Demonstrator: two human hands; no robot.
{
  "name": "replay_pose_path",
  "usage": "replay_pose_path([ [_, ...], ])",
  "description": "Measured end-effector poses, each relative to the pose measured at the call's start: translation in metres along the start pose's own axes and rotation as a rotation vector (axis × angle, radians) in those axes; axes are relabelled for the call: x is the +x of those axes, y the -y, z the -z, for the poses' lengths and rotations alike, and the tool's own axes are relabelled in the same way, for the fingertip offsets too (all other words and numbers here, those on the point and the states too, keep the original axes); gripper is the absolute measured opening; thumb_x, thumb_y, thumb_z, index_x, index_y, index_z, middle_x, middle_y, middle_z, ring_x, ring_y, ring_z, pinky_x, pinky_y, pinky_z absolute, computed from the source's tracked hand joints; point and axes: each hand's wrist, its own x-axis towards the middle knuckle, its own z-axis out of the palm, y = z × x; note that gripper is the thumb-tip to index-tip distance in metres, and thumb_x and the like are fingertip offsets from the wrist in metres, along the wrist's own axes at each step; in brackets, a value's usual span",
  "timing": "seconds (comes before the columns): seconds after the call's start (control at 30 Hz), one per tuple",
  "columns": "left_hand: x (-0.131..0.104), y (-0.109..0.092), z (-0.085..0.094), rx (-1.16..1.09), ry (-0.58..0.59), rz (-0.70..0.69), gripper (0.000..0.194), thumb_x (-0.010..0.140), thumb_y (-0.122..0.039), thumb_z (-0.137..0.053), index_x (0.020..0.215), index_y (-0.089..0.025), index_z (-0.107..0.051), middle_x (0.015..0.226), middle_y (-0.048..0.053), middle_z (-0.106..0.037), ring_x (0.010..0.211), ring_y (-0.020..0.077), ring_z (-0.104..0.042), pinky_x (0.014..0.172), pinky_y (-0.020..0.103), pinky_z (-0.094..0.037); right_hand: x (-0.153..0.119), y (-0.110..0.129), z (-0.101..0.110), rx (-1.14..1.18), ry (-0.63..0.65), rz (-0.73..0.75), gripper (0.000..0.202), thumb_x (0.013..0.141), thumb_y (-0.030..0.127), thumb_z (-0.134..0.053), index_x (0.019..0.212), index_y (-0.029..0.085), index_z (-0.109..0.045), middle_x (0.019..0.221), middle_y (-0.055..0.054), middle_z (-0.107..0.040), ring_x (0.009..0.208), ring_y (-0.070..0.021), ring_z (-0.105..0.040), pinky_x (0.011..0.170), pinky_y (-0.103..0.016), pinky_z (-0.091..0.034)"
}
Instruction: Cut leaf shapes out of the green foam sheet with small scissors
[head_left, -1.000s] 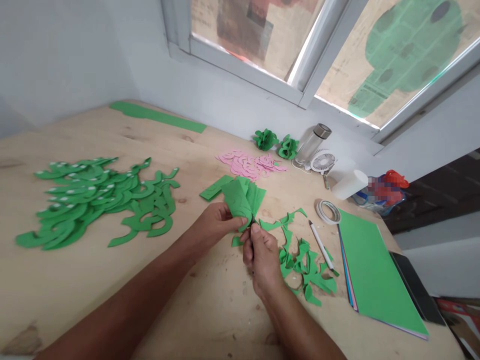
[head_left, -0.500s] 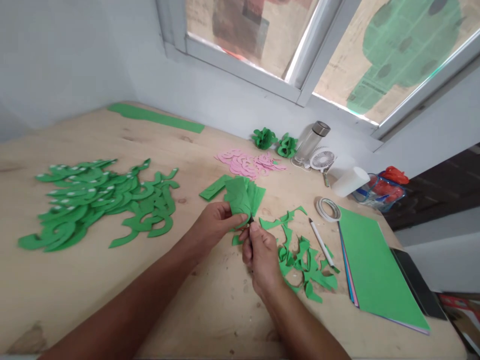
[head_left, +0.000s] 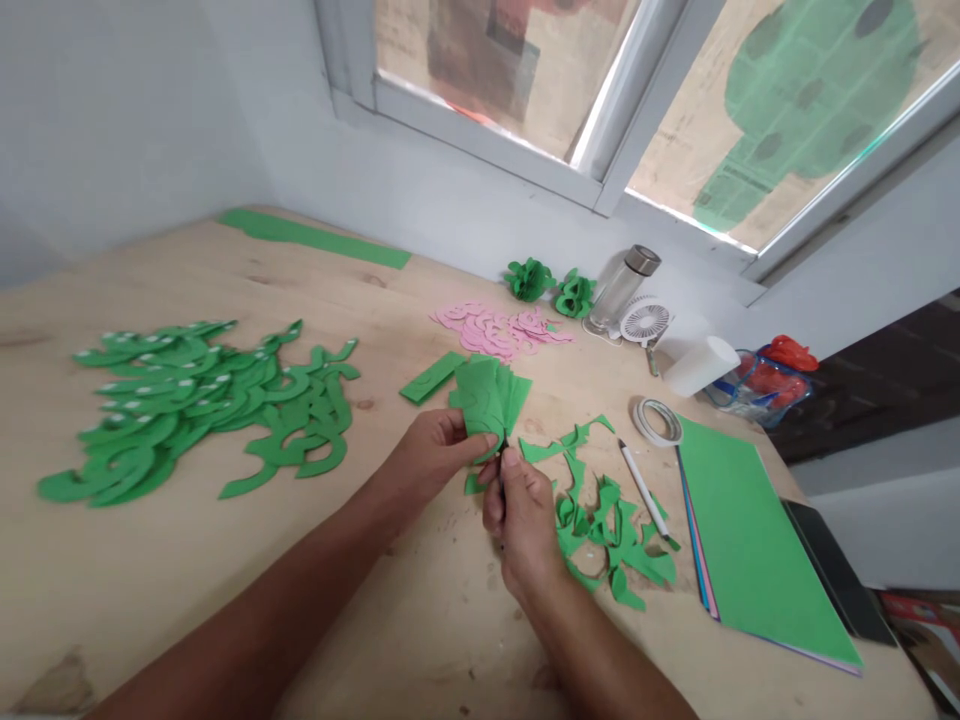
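Pinching green paper [head_left: 481,392], centre of the frame: left hand [head_left: 439,447], grip closed on its lower edge, thumb on top. Right hand [head_left: 526,508], just below and to the right: grip closed round dark scissors [head_left: 504,440], mostly hidden, tip at the paper's lower right edge. Also on the worktop [head_left: 420,630]: green cut-outs [head_left: 180,385], heaped, left of frame; pink cut-outs [head_left: 495,330], above centre; green scraps [head_left: 619,540], right of the right hand; one white pen [head_left: 641,485], beside the scraps; tape [head_left: 670,438], near the upper left corner of stacked sheets [head_left: 757,540], lower right; one bottle [head_left: 619,290] and one fan [head_left: 645,320], upper right of centre.
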Motion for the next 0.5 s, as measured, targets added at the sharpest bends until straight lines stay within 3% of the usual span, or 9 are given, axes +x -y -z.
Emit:
replay_pose_path([
  [0.23,-0.0002,0.0023,0.0004,-0.021,0.009,0.015,0.027,0.07,-0.036,-0.079,0.056,-0.018,-0.064,0.052,-0.002,-0.061,0.053,0.0128,-0.053,0.057,0.026,-0.042,0.0001,-0.002,0.0001,0.003,0.01,0.013,0.069,0.066,0.087,-0.069,0.061,0.019,-0.061,0.036,0.01,-0.038,0.035,-0.0048,-0.023,0.036,-0.021,-0.015],
  [0.5,-0.0008,-0.0012,-0.0022,-0.036,-0.058,-0.021,0.023,0.07,-0.036,-0.081,0.061,-0.019,-0.069,0.055,-0.003,-0.062,0.056,0.012,-0.052,0.058,0.026,-0.042,-0.0006,0.0041,0.0004,-0.011,0.009,-0.014,0.067,0.064,0.086,-0.071,0.059,0.019,-0.06,0.036,0.01,-0.037,0.034,-0.0045,-0.021,0.035,-0.02,-0.013],
])
